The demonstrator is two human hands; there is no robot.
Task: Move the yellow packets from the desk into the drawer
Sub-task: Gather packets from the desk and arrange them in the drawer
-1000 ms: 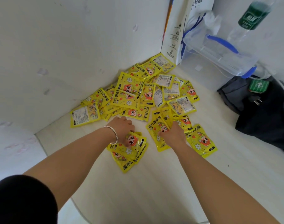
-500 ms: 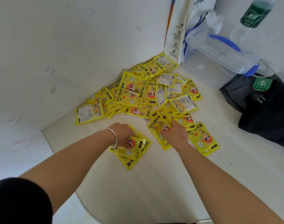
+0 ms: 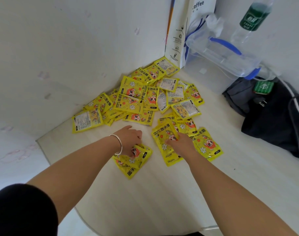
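Several yellow packets (image 3: pixel 138 99) with cartoon prints lie heaped in the desk's (image 3: pixel 159 193) far corner against the white wall. My left hand (image 3: pixel 129 139), with a silver bracelet on the wrist, grips a small bunch of yellow packets (image 3: pixel 133 160) lying on the desk nearer to me. My right hand (image 3: pixel 180 144) rests with its fingers on one yellow packet (image 3: pixel 164 142) at the near right edge of the heap. No drawer is in view.
A white paper coffee bag (image 3: pixel 179 31) stands in the corner. Beside it sits a clear plastic box with blue handles (image 3: pixel 220 55) and a green-labelled bottle (image 3: pixel 252 16). A dark bag (image 3: pixel 271 116) with cables lies at the right.
My left hand has drawn its bunch of packets toward me, away from the heap. My right hand has stayed on the packet at the heap's near edge.
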